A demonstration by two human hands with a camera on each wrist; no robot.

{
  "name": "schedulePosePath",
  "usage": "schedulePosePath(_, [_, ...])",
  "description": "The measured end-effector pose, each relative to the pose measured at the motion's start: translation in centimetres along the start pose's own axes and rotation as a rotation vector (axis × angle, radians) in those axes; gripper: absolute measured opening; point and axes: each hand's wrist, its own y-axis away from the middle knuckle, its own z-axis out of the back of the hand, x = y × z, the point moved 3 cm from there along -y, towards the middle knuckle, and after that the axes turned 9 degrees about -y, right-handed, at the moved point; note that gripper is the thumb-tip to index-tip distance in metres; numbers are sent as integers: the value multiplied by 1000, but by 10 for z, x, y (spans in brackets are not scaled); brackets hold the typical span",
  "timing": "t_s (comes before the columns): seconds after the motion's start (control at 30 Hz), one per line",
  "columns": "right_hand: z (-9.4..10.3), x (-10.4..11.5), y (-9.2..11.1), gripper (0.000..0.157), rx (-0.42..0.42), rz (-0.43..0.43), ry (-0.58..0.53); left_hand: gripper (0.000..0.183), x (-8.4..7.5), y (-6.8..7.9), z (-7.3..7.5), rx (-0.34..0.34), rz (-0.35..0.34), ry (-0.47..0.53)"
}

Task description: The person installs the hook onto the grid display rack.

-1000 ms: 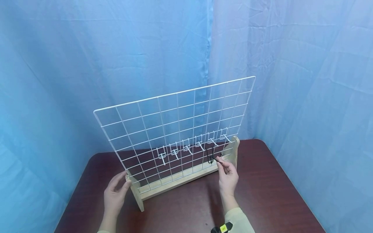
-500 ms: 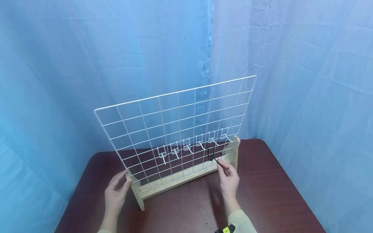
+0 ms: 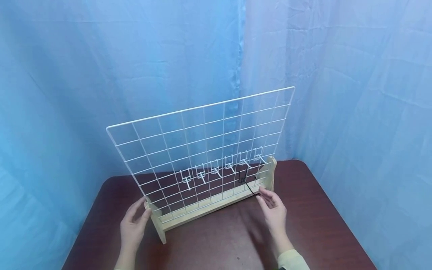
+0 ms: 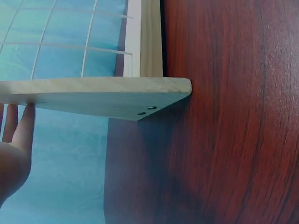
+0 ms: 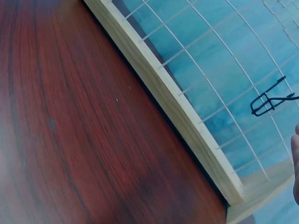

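Note:
A white wire grid panel (image 3: pixel 202 137) stands upright in a pale wooden stand (image 3: pixel 212 208). My left hand (image 3: pixel 134 223) holds the top of the stand's left side board, thumb in front and fingers behind. Near the panel's lower right, a black wire hook (image 3: pixel 242 176) lies against the grid, its prong pointing out toward me. My right hand (image 3: pixel 274 210) has thumb and index finger at the prong's outer tip, in a light pinch. The right wrist view shows the hook's frame (image 5: pixel 262 106) at the wires, with my fingers (image 5: pixel 296 144) cut off by the edge.
A row of several white hooks (image 3: pixel 215 170) hangs on the grid above the black one. The stand rests on a dark red-brown wooden table (image 3: pixel 216 247). Blue curtains (image 3: pixel 168 56) close off the back and sides.
My right hand has moved right and toward me, its fingers shifting out along the black hook's prong, so more of it shows. The left hand stays on the stand.

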Motion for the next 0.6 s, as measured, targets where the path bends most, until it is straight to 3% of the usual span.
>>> schedulePosePath(0.1, [4, 3, -2, 27, 42, 9, 50, 43, -4, 2, 1, 6, 3, 10])
schedulePosePath(0.23, [7, -1, -6, 28, 118, 95, 94, 44, -15, 5, 2, -16, -35, 7])
schedulePosePath(0.33, [8, -2, -10, 34, 177, 198, 185, 42, -29, 7, 5, -83, -118, -30])
schedulePosePath(0.47, [6, 6, -15, 41, 249, 332, 340, 41, -52, 12, 10, -224, -266, -66])
schedulePosePath(0.6, [-2, 17, -18, 44, 338, 413, 430, 41, -74, 18, 9, -318, -387, -56])
